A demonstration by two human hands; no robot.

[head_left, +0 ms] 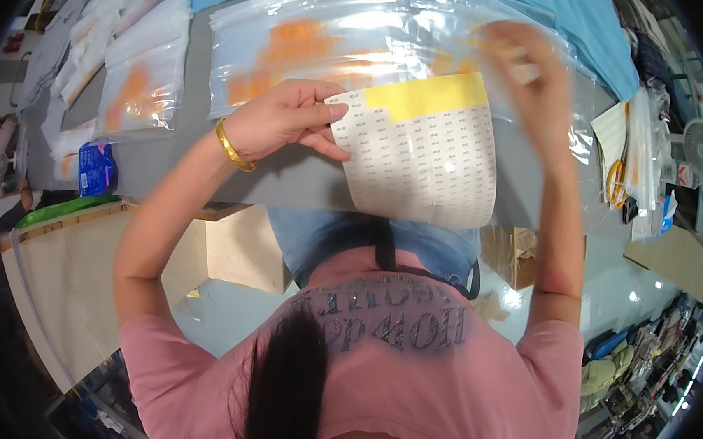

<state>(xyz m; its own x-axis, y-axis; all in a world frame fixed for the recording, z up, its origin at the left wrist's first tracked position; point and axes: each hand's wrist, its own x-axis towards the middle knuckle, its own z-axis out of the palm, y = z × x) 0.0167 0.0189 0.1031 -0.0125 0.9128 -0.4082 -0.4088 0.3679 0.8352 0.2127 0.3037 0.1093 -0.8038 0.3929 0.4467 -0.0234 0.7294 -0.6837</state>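
Note:
My left hand (pixel 293 122) pinches the left edge of a sheet of small white labels (pixel 422 163). The sheet bends downward over the table's near edge, and a yellow strip of bare backing runs along its top. Beyond it, clear plastic bags (pixel 253 51) with orange printing lie flat on the table. My right hand (pixel 524 72) is over the right part of these bags, smeared by motion. Its fingers are bent, but I cannot make out whether they hold anything. A gold bangle (pixel 233 146) circles my left wrist.
More clear bags with orange print (pixel 141 87) are stacked at the left of the grey table (pixel 280 182). A blue packet (pixel 96 168) sits near the left edge. Light blue fabric (pixel 605 41) lies along the far side. At right are yellow-handled scissors (pixel 615 184) and a small fan (pixel 698 145).

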